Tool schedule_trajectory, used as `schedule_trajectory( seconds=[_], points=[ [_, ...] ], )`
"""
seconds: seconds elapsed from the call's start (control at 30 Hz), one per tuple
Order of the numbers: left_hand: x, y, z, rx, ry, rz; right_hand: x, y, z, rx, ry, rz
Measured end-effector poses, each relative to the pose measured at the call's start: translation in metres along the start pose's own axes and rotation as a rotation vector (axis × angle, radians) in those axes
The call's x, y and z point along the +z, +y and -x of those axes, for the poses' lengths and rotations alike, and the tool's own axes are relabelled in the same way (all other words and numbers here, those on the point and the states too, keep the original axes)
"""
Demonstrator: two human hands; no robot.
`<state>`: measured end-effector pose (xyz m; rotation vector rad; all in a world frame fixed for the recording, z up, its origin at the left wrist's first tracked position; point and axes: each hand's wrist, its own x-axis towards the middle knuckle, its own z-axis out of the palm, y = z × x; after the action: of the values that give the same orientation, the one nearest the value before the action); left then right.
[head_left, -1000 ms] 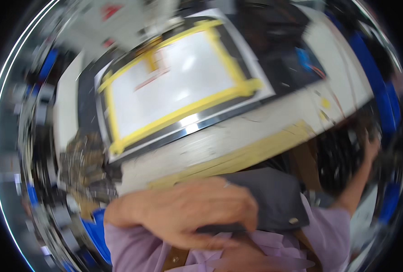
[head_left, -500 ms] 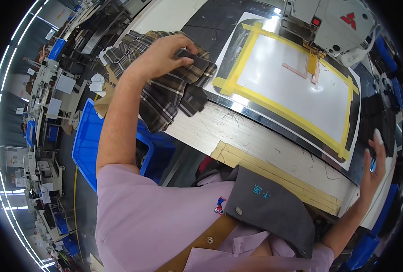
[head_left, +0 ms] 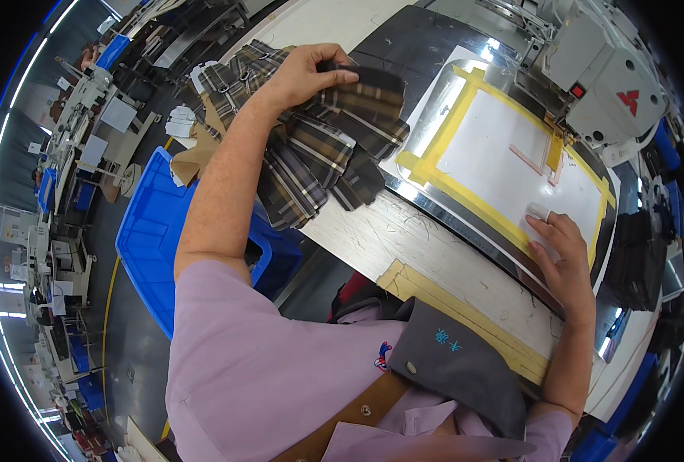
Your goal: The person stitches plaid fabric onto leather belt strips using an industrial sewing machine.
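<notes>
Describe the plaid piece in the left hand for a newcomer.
Start at the yellow-taped white panel; just left of it lies a pile of plaid fabric. The plaid piece is at that pile's upper right, brown with a dark edge. Unlike its neighbours, it is in the grip of the left hand.

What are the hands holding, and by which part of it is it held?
The left hand pinches a plaid fabric piece near its upper left corner; the right hand holds nothing visible.

the near tabletop [head_left: 427, 246] leaves passage. plaid pieces [head_left: 319, 146] block its left, a machine head [head_left: 608, 88] the far right.
</notes>
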<state>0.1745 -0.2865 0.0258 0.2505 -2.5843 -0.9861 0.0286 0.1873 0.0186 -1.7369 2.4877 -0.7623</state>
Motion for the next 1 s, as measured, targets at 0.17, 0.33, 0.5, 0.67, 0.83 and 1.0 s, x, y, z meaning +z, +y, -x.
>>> schedule_trajectory(
  seconds=[0.17,0.33,0.5,0.67,0.83,1.0],
  points=[
    [0.049,0.043,-0.024,0.168,0.253,0.011,0.012,0.008,-0.002,-0.005,0.031,-0.086],
    [0.132,0.111,-0.035,0.343,0.103,0.098,0.013,0.017,0.002,0.203,0.002,-0.256],
    [0.198,0.144,-0.032,0.488,-0.04,0.101,0.02,0.018,-0.001,0.288,0.291,-0.439],
    [0.214,0.156,-0.03,0.585,-0.046,0.105,0.016,0.021,-0.006,0.222,0.452,-0.063],
    [0.221,0.166,-0.028,0.522,-0.103,0.203,0.023,0.041,0.006,0.431,0.395,-0.293],
    [0.228,0.171,-0.038,0.729,-0.146,0.109,0.023,0.044,0.004,0.348,0.404,-0.494]
  ],
)
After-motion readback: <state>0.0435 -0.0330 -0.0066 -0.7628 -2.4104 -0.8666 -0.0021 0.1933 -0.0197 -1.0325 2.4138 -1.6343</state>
